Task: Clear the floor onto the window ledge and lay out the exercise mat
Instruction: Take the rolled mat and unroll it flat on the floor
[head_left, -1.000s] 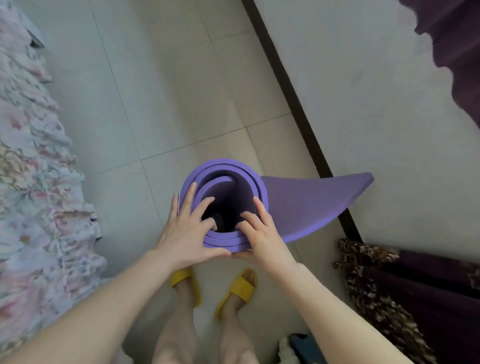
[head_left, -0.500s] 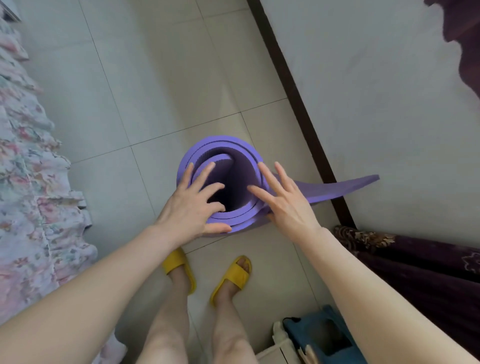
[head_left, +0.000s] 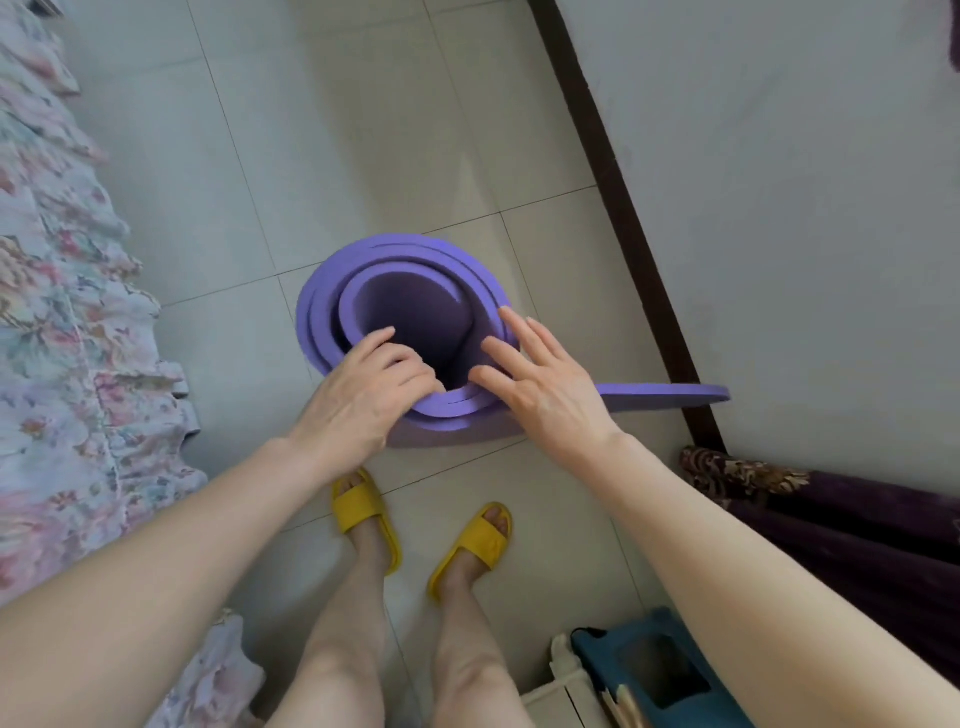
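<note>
Purple foam mat (head_left: 332, 291) stands on end, loosely rolled, on the tiled floor (head_left: 322, 130), its free flap (head_left: 670, 397) reaching the dark skirting (head_left: 618, 208). Left hand (head_left: 363, 400) grips the near coil edge; right hand (head_left: 540, 384) lies flat, fingers spread, on the rim. Bare tiles stretch beyond, between the floral bedding (head_left: 62, 322) and the wall (head_left: 779, 208).

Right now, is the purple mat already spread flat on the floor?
No, the purple mat stands on end, mostly coiled, with both hands at its top rim.
</note>
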